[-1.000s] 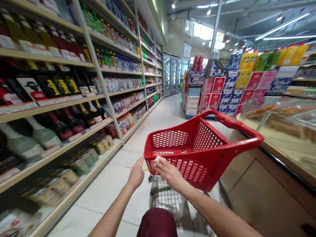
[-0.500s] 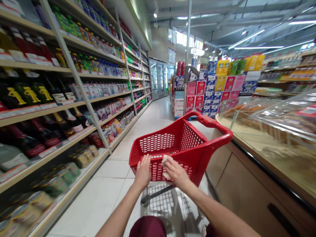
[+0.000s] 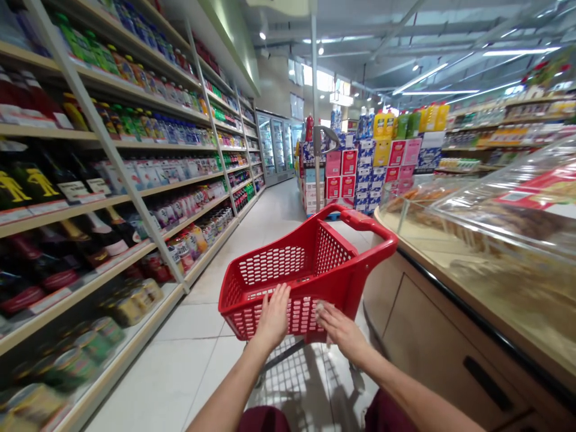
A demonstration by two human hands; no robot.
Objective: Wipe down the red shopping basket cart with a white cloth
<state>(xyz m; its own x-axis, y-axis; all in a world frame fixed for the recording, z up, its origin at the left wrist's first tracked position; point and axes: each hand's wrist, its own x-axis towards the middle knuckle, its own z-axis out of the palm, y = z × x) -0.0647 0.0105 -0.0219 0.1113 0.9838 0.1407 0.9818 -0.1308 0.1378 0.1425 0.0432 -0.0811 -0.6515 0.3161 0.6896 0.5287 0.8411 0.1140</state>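
Observation:
In the head view a red plastic shopping cart (image 3: 344,282) with perforated sides stands side-on before me, its basket showing no goods. My left hand (image 3: 274,315) lies with outstretched fingers against the near side panel, close to the rim. Farther right, toward the handle end, my right hand (image 3: 342,330) presses a crumpled whitish cloth (image 3: 320,311) on the same panel. Most of the cloth is hidden under the fingers.
Shelves of bottles and cans (image 3: 148,192) run along the left. A counter (image 3: 432,318) with clear-covered food stands close on the right. Stacked drink cartons (image 3: 342,174) and glass-door fridges (image 3: 274,144) are farther back. Pale tiles (image 3: 189,354) form the floor.
My right hand has slid with the cloth along the panel toward the handle end and lower. The left hand has also shifted right along the panel. The whole view has turned slightly right.

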